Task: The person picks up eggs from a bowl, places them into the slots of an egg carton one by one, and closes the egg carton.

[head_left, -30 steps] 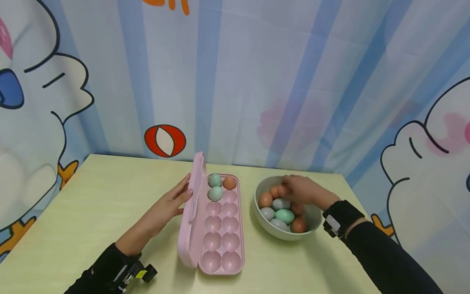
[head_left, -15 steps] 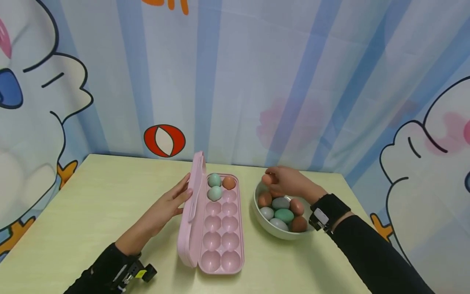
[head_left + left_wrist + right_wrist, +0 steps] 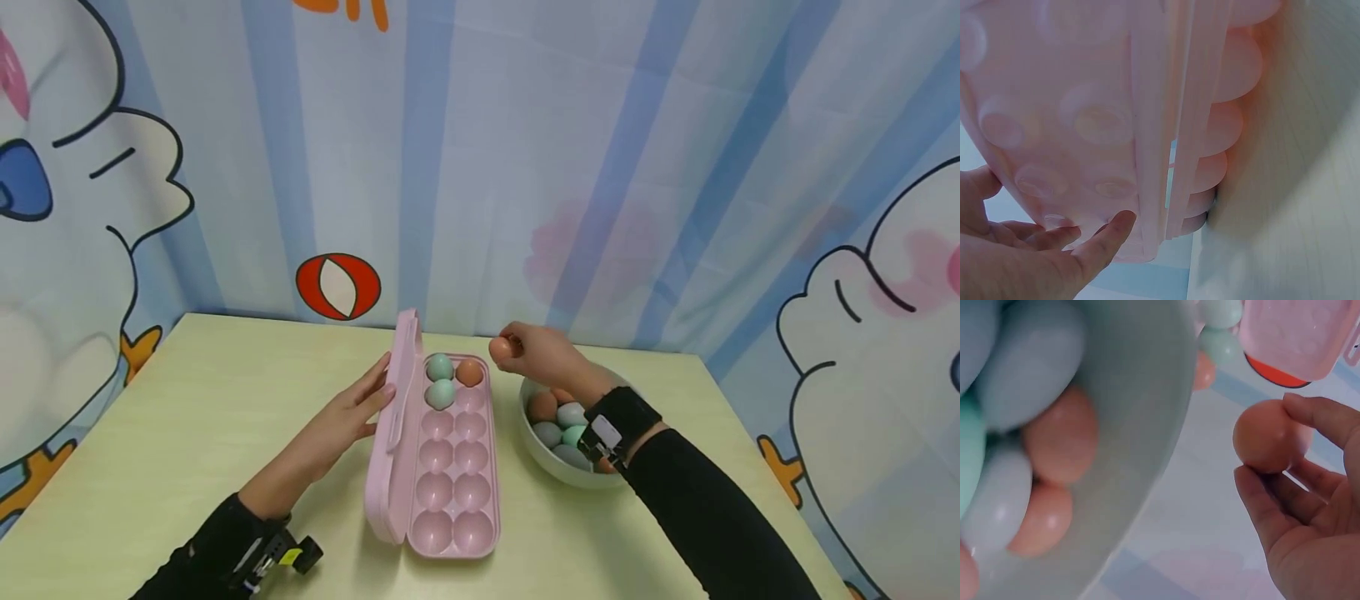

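Observation:
My right hand [image 3: 543, 354] pinches a brown egg [image 3: 1272, 436] between thumb and fingers, raised beside the bowl's left rim. Eggs of brown, grey and green fill part of the pale green bowl [image 3: 530, 446]. To its left stands a pink egg carton [image 3: 453, 543], its lid [image 3: 386, 487] raised nearly upright. Two pale green eggs [image 3: 440, 394] and one brown egg [image 3: 469, 372] sit in cups at its far end. Against the outside of the lid, my left hand [image 3: 341, 425] rests with fingers extended; in the left wrist view, fingertips [image 3: 1124, 219] touch the lid's dimpled face.
All of this stands on a pale yellow table [image 3: 225, 392]. Behind it hangs a blue-striped curtain [image 3: 480, 183] with cartoon figures, close along the table's back edge. A camera is strapped to each wrist.
My right hand has lifted the brown egg out of the bowl and carried it left and up, past the rim. The left hand and the carton have stayed put.

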Available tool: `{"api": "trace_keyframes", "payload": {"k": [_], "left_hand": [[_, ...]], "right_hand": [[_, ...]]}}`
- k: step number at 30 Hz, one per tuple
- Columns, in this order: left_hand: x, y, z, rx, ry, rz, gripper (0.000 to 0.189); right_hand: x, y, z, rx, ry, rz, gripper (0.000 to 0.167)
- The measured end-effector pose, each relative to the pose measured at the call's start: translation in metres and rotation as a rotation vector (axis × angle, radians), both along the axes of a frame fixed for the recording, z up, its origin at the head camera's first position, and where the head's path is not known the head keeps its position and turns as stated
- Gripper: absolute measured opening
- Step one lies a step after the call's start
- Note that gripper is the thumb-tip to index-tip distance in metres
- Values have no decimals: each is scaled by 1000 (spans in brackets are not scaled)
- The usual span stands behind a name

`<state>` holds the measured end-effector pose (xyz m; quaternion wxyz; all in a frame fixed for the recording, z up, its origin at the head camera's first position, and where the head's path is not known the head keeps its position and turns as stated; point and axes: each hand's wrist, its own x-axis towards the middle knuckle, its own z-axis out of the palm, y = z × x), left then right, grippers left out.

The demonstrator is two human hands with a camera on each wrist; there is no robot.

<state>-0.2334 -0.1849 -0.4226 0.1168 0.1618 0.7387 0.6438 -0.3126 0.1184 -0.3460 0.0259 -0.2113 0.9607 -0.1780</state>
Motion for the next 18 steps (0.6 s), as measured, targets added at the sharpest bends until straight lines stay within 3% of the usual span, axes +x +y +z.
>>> {"api": "trace_keyframes", "payload": {"k": [5,12,18], "left_hand": [[-2,1,2,5,8,-9,68],[-3,3,1,6,-6,-7,68],[-1,1,0,-4,-21,8,68]], "right_hand": [[-3,-16,-4,-86,7,-40,41],[-1,-34,-15,-153,-70,-121,48],[3,-47,-26,-193,-100,-109,51]]}}
